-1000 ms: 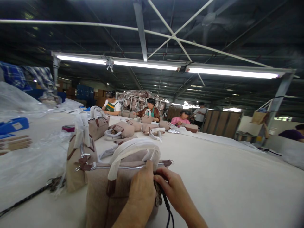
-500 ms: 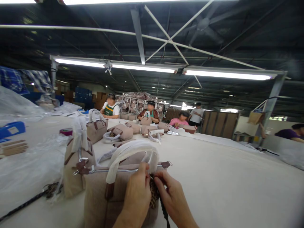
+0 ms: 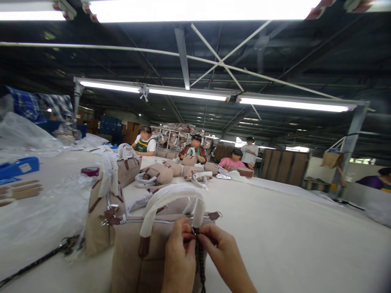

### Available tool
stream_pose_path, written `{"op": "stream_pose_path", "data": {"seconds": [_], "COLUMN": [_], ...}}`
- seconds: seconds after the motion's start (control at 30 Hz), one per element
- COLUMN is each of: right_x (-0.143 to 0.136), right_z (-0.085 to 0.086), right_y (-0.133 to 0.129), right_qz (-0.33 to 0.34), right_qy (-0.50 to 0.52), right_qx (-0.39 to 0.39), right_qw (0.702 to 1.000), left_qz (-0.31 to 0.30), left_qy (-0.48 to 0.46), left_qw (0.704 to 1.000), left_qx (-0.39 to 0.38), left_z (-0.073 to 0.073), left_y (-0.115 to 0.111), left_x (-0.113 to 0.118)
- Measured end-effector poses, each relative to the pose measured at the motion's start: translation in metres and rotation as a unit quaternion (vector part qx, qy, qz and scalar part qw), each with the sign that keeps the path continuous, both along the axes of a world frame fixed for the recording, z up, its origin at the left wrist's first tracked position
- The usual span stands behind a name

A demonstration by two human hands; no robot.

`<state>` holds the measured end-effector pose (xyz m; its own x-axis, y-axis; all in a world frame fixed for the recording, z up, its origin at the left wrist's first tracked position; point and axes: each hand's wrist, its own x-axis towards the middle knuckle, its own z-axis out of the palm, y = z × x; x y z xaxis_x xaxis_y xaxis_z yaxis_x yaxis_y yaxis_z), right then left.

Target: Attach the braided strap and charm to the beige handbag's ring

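A beige handbag (image 3: 130,254) stands upright in front of me, its handle (image 3: 171,191) wrapped in white paper. Beside the right foot of that handle, my left hand (image 3: 180,256) pinches a small metal ring (image 3: 194,230). My right hand (image 3: 224,250) meets it there, thumb and forefinger closed on the top of a black braided strap (image 3: 201,260). The strap hangs down between both hands against the bag's front. The leopard-print piece on it is hidden behind my fingers. Whether the ring passes around the handle, I cannot tell.
Another beige handbag (image 3: 104,219) stands close on the left, near a second black braided strap (image 3: 36,262). Further back lie several bags (image 3: 160,173) and a purple tape roll (image 3: 90,171). Clear plastic (image 3: 51,203) covers the table's left side. Co-workers sit across the table.
My left hand has turned, its fingers now curled at the ring. The leopard-print piece has gone from sight behind my fingers, and more of the braided strap shows. The camera view has tipped up slightly.
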<state>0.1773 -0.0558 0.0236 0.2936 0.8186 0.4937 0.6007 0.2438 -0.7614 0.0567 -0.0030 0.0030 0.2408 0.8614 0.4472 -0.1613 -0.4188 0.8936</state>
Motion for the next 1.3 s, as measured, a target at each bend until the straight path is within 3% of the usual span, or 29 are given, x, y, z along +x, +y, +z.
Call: {"op": "stream_pose_path", "data": {"seconds": [0.17, 0.33, 0.47, 0.53, 0.63, 0.7, 1.03, 1.13, 1.23, 1.3], "right_x": [0.001, 0.004, 0.002, -0.001, -0.008, -0.012, -0.011, -0.012, -0.013, -0.014], "right_z": [-0.003, -0.004, 0.003, 0.006, 0.009, 0.01, 0.012, 0.012, 0.014, 0.014], "right_y": [0.006, 0.011, 0.011, 0.011, 0.01, 0.01, 0.015, 0.013, 0.012, 0.013], "right_qz": [0.05, 0.071, 0.046, -0.003, -0.106, -0.136, -0.05, -0.034, -0.006, -0.004], "right_qy": [0.057, 0.125, 0.109, 0.058, -0.041, -0.085, -0.062, -0.071, -0.055, -0.047], "right_qx": [-0.009, -0.026, -0.056, -0.057, -0.066, -0.076, -0.076, -0.031, 0.04, 0.084], "right_qw": [0.997, 0.989, 0.991, 0.997, 0.991, 0.984, 0.994, 0.996, 0.998, 0.995], "left_qz": [0.004, -0.03, -0.066, -0.069, -0.058, -0.046, -0.009, -0.003, 0.007, -0.011], "left_qy": [-0.025, -0.171, -0.24, -0.242, -0.233, -0.226, -0.148, -0.086, 0.002, 0.023], "left_qw": [1.0, 0.981, 0.958, 0.957, 0.963, 0.968, 0.988, 0.996, 0.989, 0.983], "left_qx": [-0.014, -0.082, -0.142, -0.147, -0.119, -0.097, -0.048, 0.014, 0.145, 0.181], "left_z": [-0.009, -0.019, -0.015, -0.015, -0.02, -0.025, -0.039, -0.03, -0.011, 0.003], "left_y": [0.001, 0.001, -0.004, -0.006, -0.004, -0.001, 0.001, 0.002, 0.005, 0.008], "left_x": [0.004, 0.017, 0.019, 0.019, 0.02, 0.022, 0.024, 0.014, -0.002, -0.011]}}
